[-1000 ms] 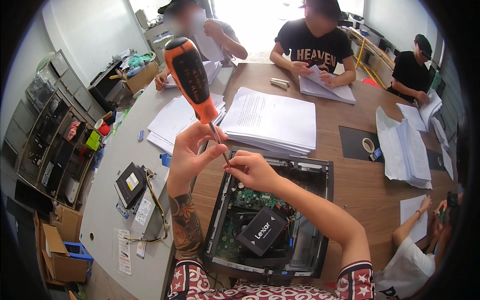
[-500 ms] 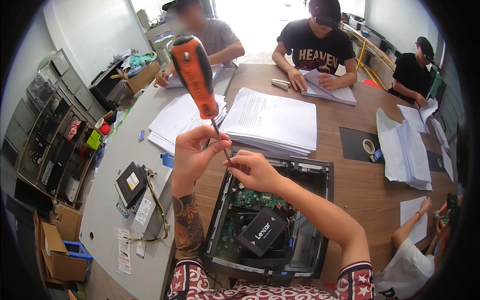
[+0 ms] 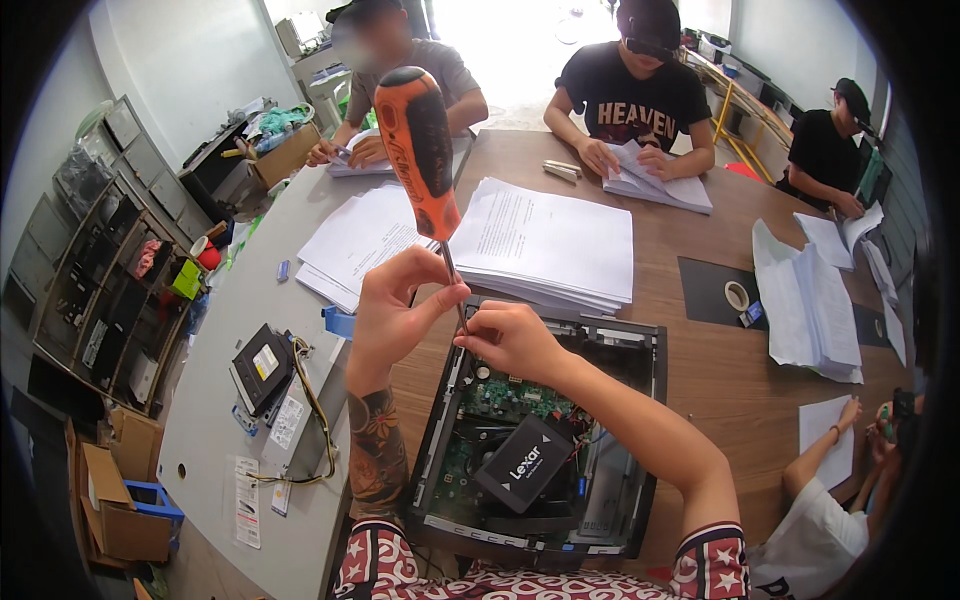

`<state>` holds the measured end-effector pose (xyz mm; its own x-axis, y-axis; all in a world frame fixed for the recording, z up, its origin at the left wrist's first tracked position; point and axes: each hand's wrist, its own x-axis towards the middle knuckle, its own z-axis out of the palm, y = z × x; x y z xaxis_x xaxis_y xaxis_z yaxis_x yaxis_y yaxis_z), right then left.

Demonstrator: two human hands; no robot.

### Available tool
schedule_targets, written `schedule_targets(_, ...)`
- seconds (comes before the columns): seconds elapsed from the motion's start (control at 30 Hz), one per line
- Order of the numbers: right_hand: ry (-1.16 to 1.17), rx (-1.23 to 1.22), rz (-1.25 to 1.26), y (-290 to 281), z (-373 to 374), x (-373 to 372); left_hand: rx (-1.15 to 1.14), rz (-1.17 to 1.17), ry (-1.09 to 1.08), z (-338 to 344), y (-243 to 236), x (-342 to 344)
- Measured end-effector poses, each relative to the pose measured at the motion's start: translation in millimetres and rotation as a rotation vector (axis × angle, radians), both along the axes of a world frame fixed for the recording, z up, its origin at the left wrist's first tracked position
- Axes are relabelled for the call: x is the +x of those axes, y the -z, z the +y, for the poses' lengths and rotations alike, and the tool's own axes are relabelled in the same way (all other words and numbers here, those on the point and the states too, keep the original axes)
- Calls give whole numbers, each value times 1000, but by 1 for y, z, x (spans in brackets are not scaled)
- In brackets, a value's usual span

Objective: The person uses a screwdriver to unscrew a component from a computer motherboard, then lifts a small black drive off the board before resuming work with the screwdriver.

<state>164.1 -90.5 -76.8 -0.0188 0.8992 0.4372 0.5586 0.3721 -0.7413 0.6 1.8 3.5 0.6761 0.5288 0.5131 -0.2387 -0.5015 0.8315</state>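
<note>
The long screwdriver with an orange-and-black plastic handle looks light and stiff, top-heavy above its thin steel shaft, best steadied low on that shaft. It stands nearly upright, handle above both hands. The left hand has its fingers curled around the shaft; the right hand pinches near the tip, just over the open black metal computer case with its green board.

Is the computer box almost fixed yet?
Done: the computer case is open, its green board showing. In hand: left hand and right hand hold the orange screwdriver at its rim. Left: the black drive lies loose inside.
</note>
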Motion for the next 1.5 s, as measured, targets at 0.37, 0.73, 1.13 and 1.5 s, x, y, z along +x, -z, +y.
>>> schedule_targets(0.37, -60, -10, 20, -4, -4, -3, -57, 60, 24, -7, -11, -5)
schedule_targets(0.73, -33, 144, -4, 7, 2, 2, -55, 116, 120, -6, -11, -6)
schedule_targets(1.13, -13, 36, -4, 0, -2, -1, -54, -42, -129, -2, 6, 9)
schedule_targets(1.5, -10, 68, 32, 3, 0, -4, -116, -17, 10, -14, -15, -1)
